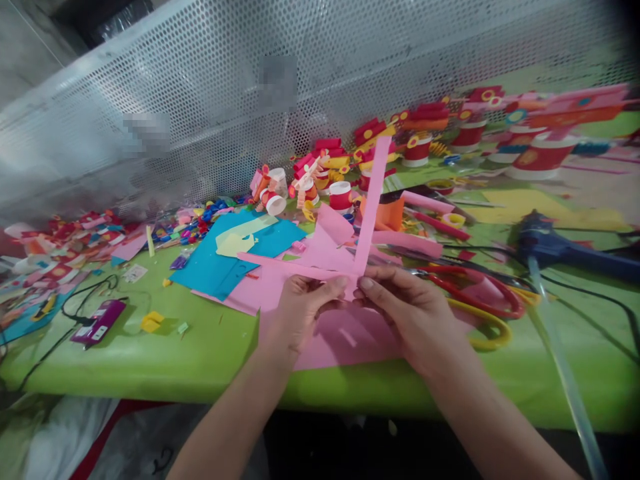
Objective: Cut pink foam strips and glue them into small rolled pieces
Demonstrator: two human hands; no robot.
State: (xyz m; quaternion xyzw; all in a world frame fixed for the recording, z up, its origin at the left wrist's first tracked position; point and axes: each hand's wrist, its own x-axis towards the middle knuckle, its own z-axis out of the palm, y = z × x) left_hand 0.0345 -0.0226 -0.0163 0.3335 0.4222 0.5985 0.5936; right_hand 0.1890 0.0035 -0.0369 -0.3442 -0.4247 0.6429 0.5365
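Left forearm (230, 413) and right forearm (495, 413) came in nearest the camera, at the bottom edge. Left hand (303, 310) pinched narrow at the corner of L-shaped pink paper (371, 210); right hand (417, 310) pinched it too, just beside. One leg stuck up, the other pointed left; couldn't tell if one folded strip or two. Paper was held over a pink sheet (360, 340) on the green worktop (210, 367). Blue sheet (203, 267) lay left, red scissor handles (510, 303) near right hand, dark blue glue gun (575, 250) farther right, red-and-white cups (340, 198) behind
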